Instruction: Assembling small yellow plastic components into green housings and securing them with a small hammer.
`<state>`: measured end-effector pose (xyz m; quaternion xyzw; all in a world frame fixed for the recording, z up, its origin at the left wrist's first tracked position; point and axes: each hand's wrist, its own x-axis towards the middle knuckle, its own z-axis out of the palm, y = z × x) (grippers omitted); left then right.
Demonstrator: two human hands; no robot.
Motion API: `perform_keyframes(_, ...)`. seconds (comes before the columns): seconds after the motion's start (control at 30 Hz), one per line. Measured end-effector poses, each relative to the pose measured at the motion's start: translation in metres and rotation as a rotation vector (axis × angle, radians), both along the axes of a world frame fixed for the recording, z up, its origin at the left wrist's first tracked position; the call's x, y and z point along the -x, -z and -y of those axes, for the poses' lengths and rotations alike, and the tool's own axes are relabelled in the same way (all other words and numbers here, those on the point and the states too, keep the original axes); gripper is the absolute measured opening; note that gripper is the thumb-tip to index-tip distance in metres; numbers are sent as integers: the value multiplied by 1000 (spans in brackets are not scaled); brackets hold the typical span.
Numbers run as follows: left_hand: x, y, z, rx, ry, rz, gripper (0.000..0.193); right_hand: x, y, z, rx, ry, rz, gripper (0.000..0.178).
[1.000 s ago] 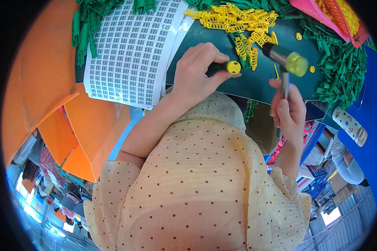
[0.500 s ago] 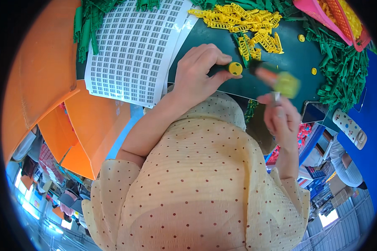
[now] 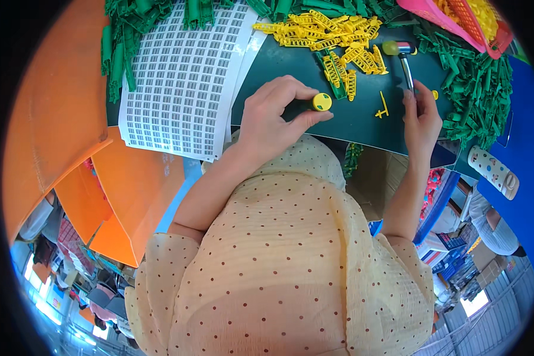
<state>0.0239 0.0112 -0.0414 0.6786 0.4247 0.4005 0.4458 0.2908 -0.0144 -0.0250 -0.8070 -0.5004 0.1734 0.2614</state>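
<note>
Between the thumb and fingers of my left hand (image 3: 279, 115) stands a small piece with a round yellow cap (image 3: 322, 102); green shows through openings in the cap, and its lower part is hidden. My right hand (image 3: 422, 115) is closed around the metal handle of a small mallet (image 3: 400, 48). The mallet's head, yellowish at one end and dark at the other, is over the dark green table, away from the cap. Between my hands lies a thin yellow plastic piece (image 3: 382, 107). Ladder-like yellow parts (image 3: 338, 35) are piled beyond, some against a green part (image 3: 335, 80).
Sheets of printed labels (image 3: 172, 89) lie on the left, partly under green plastic parts (image 3: 121, 47). More green parts (image 3: 477, 89) are heaped at the right, below a pink basket (image 3: 451, 24) of yellow pieces. A white spotted case (image 3: 492, 172) rests at the right edge, and orange panels (image 3: 53, 77) stand left.
My right hand has swung the mallet up and away, to the right of the cap. A thin yellow piece now shows on the table. My left hand still holds the capped piece.
</note>
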Motion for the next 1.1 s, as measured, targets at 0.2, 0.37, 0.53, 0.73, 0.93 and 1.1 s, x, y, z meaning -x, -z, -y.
perform_keyframes(0.2,-5,-15,0,124,-26,199,25,36,-23,-6,-375,-334,109,23)
perform_keyframes(0.37,2,-13,0,-90,72,-9,25,94,-35,0,-286,-718,-268,31)
perform_keyframes(0.53,3,-11,-3,-165,142,-44,23,51,-69,21,168,-636,-224,29)
perform_keyframes(0.73,3,-11,-11,-11,11,-13,14,26,-71,45,288,-585,114,28)
perform_keyframes(0.93,6,-14,-12,11,5,-8,11,89,-8,7,-149,-493,53,30)
perform_keyframes(1.1,13,-16,-7,175,18,-68,10,97,12,0,-260,-415,246,27)
